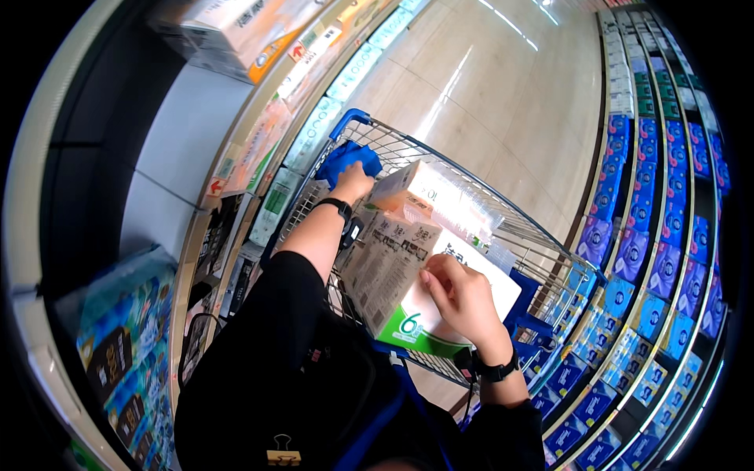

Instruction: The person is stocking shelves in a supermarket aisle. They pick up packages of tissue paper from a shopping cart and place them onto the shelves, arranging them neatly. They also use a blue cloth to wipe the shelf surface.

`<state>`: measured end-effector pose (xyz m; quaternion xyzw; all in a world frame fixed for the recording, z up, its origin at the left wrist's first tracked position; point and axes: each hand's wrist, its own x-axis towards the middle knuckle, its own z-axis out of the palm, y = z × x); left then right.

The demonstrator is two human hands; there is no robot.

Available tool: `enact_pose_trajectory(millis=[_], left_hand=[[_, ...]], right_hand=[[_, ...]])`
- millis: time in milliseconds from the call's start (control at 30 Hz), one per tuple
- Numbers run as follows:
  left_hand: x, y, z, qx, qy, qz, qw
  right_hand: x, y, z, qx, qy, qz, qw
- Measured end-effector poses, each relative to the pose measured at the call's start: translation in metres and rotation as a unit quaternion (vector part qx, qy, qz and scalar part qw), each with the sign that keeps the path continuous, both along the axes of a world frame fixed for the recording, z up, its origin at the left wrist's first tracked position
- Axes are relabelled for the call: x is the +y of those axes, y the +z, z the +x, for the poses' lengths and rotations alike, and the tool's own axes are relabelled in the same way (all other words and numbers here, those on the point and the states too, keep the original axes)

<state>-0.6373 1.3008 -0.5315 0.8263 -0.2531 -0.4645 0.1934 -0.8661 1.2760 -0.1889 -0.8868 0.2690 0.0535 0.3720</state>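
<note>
In the head view, my left hand (355,181) reaches into the far left corner of a wire shopping cart (406,139). Its curled fingers are on a crumpled blue fabric bag (339,158), which shows on both sides of them; the fingertips are partly hidden. My right hand (465,297) is over the white face of a plastic-wrapped tissue multipack (412,321) with a green lower edge. Its fingers are curled, thumb and forefinger tips close together, with nothing visible in them. Behind that pack, another wrapped tissue multipack (421,185) in white and orange lies in the cart.
Shelves of wrapped paper goods (253,147) run close along the cart's left side. A blue floral pack (132,353) sits on the near left shelf. To the right, a long shelf unit (639,235) holds blue and purple packs. The tiled aisle floor (500,100) stretches ahead.
</note>
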Motion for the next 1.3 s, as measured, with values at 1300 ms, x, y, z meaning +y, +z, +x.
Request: enact_pose_trajectory(millis=[1300], left_hand=[[0.231,0.564,-0.049,-0.570,-0.137,-0.318,0.745]], right_hand=[[-0.017,0.086,0.142,-0.289,0.325,-0.039,0.900]])
